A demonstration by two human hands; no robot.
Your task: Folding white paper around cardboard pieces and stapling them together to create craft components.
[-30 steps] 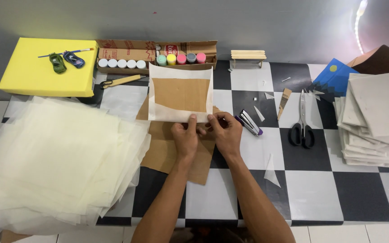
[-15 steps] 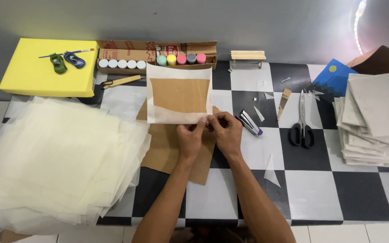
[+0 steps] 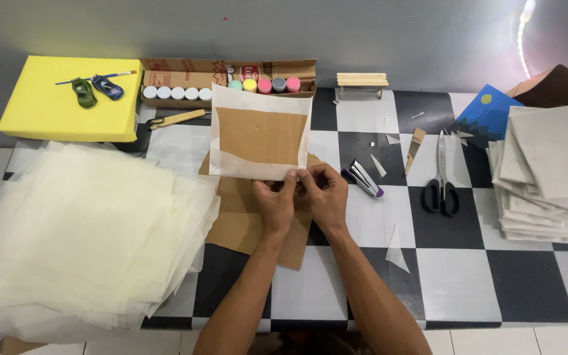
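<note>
Paper-wrapped cardboard panel [image 3: 260, 135] held tilted above table [image 3: 468, 276], long axis left–right, lower edge toward person. Left hand [image 3: 275, 204] and right hand [image 3: 323, 196] both pinch that edge closed. Cardboard box [image 3: 231, 71] behind holds paint pots [image 3: 264, 85].

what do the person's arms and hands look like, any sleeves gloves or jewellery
Both forearms are bare from the bottom edge of the picture up to the wrists: no sleeves show. The left hand and right hand are bare too, with no gloves, and no rings, watch or wristband visible from this angle.
</note>
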